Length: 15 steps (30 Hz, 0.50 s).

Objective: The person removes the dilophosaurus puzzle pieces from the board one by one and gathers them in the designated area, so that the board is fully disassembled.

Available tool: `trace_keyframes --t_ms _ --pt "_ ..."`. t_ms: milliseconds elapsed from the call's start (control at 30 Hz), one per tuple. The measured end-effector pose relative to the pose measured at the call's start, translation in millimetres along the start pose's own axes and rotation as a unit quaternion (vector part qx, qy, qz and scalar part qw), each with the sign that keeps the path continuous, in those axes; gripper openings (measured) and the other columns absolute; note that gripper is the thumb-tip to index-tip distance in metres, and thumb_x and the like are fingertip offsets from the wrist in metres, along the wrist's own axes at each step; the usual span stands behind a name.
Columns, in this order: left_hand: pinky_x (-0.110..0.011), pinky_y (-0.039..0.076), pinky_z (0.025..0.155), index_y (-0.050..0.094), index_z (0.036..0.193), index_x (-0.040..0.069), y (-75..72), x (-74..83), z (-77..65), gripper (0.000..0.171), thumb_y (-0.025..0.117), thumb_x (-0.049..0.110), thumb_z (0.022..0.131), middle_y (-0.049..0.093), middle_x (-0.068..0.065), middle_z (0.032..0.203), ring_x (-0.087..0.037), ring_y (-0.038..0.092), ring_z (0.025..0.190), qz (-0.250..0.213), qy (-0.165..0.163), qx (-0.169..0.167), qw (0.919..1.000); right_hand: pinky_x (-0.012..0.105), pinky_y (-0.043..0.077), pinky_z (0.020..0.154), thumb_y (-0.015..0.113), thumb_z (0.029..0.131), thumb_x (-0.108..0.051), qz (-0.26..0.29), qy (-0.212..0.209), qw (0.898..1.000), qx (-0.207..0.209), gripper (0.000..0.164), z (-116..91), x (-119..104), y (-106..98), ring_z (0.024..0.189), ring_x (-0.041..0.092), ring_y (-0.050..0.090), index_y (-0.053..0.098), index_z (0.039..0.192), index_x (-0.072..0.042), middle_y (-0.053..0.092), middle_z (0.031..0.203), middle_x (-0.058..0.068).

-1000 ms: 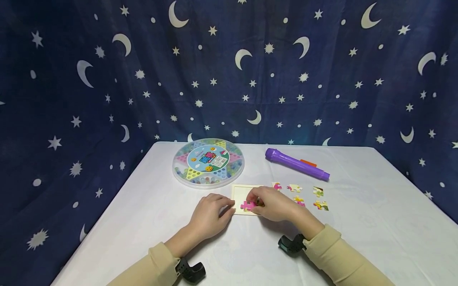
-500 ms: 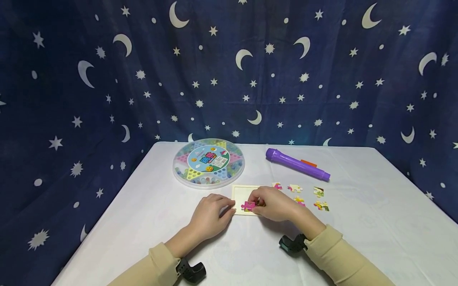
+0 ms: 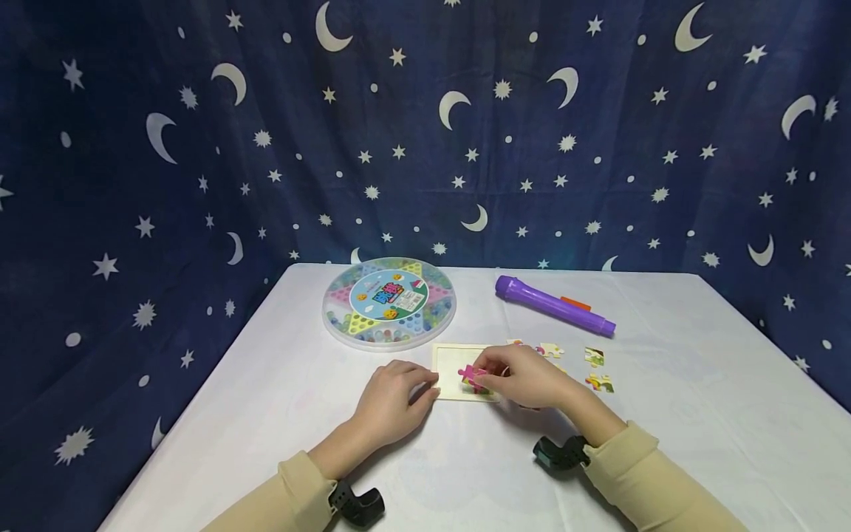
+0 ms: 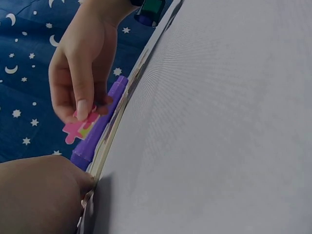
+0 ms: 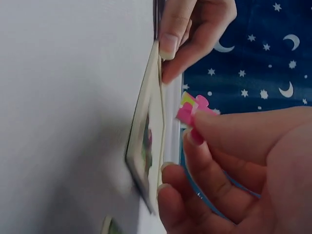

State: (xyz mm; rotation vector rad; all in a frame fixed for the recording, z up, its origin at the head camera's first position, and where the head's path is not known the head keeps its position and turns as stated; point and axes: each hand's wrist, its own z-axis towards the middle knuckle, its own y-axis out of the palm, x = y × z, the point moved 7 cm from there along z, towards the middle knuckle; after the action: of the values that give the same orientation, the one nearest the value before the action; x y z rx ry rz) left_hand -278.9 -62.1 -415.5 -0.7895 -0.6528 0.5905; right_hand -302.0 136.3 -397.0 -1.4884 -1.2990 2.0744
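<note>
A pink jigsaw piece (image 3: 470, 374) with a yellow patch is pinched between the thumb and fingertips of my right hand (image 3: 528, 378). It is tilted and raised over the pale puzzle tray (image 3: 447, 358), as the right wrist view shows. That view also shows a printed piece (image 5: 147, 146) lying in the tray, mostly hidden by my right hand in the head view. My left hand (image 3: 392, 403) rests at the tray's left edge, thumb and forefinger tips touching the rim. In the left wrist view, the pink piece (image 4: 77, 130) overlaps the purple stick behind it.
Several loose jigsaw pieces (image 3: 595, 357) lie right of the tray, partly behind my right hand. A round Chinese checkers box (image 3: 388, 295) stands at the back left. A purple microphone-shaped stick (image 3: 555, 307) lies at the back right, an orange item (image 3: 575, 304) behind it.
My right hand has lifted the pink piece from low in the tray and shifted it to the right, tilting it. The left hand stays at the tray's edge.
</note>
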Motion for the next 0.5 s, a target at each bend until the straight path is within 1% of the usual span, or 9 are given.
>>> trace_keyframes --t_ms 100,267,400,500 --pt "-0.046 0.051 0.088 0.079 0.107 0.015 -0.7 0.5 0.1 0.018 0.075 0.023 0.092 0.074 0.0 0.105 -0.022 0.066 0.104 -0.001 0.0 -0.001 1.0 0.03 0.047 0.063 0.073 0.097 -0.032 0.005 0.011 1.0 0.008 0.007 -7 7 -5 0.073 0.014 0.057 0.072 0.096 -0.025 0.063 0.08 -0.01" --pt "-0.045 0.051 0.088 0.08 0.107 0.016 -1.6 0.9 0.3 0.018 0.076 0.024 0.091 0.074 0.0 0.105 -0.022 0.066 0.104 -0.001 0.002 0.001 1.0 0.028 0.046 0.059 0.077 0.093 -0.034 0.016 0.02 0.999 0.037 0.011 -22 20 -15 0.069 0.015 0.055 0.073 0.091 -0.025 0.062 0.075 -0.008" --pt "-0.045 0.05 0.088 0.08 0.107 0.015 -1.4 1.0 0.3 0.019 0.076 0.023 0.091 0.074 0.0 0.105 -0.022 0.066 0.104 0.0 0.001 0.001 1.0 0.026 0.043 0.057 0.079 0.091 -0.039 0.015 0.019 0.997 0.068 0.015 -40 31 -23 0.066 0.012 0.054 0.071 0.085 -0.027 0.062 0.071 -0.009" --pt "-0.046 0.05 0.088 0.079 0.107 0.015 -1.0 1.3 0.5 0.018 0.076 0.023 0.091 0.074 0.0 0.105 -0.022 0.066 0.104 -0.001 0.0 0.002 1.0 0.026 0.043 0.055 0.08 0.09 -0.039 0.029 0.026 0.996 0.083 0.017 -57 41 -29 0.062 0.011 0.054 0.07 0.083 -0.026 0.064 0.07 -0.006"
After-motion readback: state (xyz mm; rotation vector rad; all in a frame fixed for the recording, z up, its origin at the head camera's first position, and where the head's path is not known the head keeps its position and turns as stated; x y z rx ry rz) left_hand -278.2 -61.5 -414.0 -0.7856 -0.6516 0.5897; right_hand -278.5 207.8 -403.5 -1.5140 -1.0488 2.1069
